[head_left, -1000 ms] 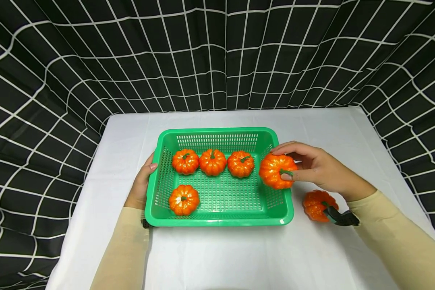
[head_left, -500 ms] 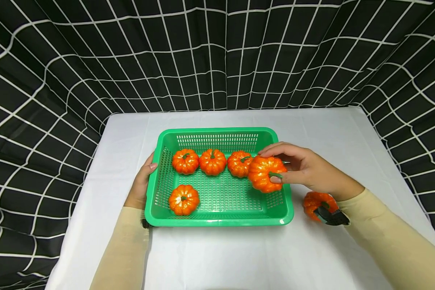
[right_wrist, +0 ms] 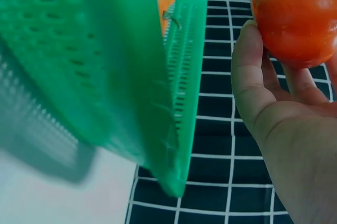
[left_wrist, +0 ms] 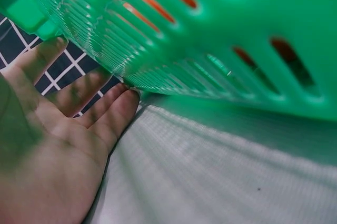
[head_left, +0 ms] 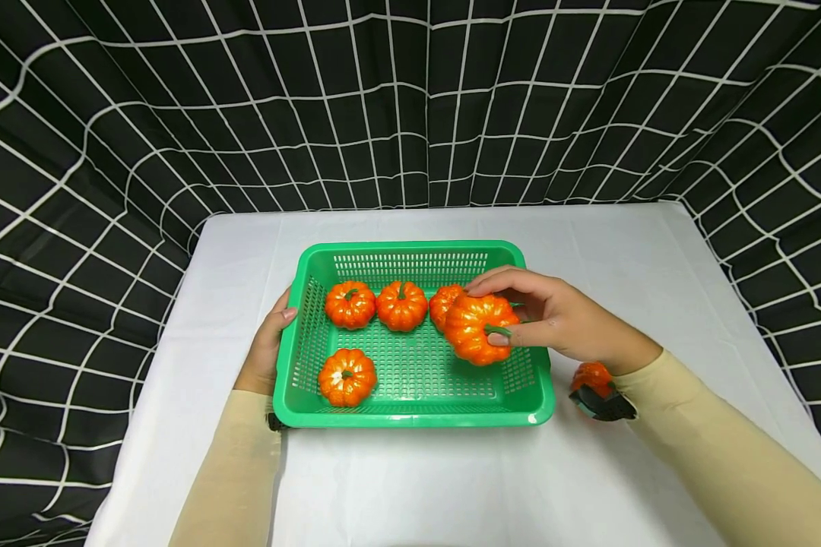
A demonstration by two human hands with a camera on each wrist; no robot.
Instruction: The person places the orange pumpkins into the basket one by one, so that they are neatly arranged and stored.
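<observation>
A green plastic basket (head_left: pixel 410 419) with slotted walls stands on the white table. My left hand (head_left: pixel 270 343) holds its left side, the thumb on the rim; in the left wrist view the fingers (left_wrist: pixel 102 116) touch the outer wall. My right hand (head_left: pixel 554 319) grips an orange pumpkin (head_left: pixel 479 328) by its side and green stem, above the basket's right half. Inside the basket lie more small pumpkins: one front left (head_left: pixel 347 377), a back row of one at left (head_left: pixel 350 305), one in the middle (head_left: pixel 401 306), and one at right (head_left: pixel 445 304), partly hidden by the held pumpkin.
Another pumpkin (head_left: pixel 591 376) lies on the table right of the basket, partly hidden by the black strap (head_left: pixel 603 406) at my right wrist. White cloth (head_left: pixel 410 486) covers the table. Black curtains with a white grid (head_left: pixel 410 114) surround it.
My right hand has carried its pumpkin leftward from the basket's right rim to over its inside, now covering part of the back-right pumpkin. My left hand and the basket have stayed still.
</observation>
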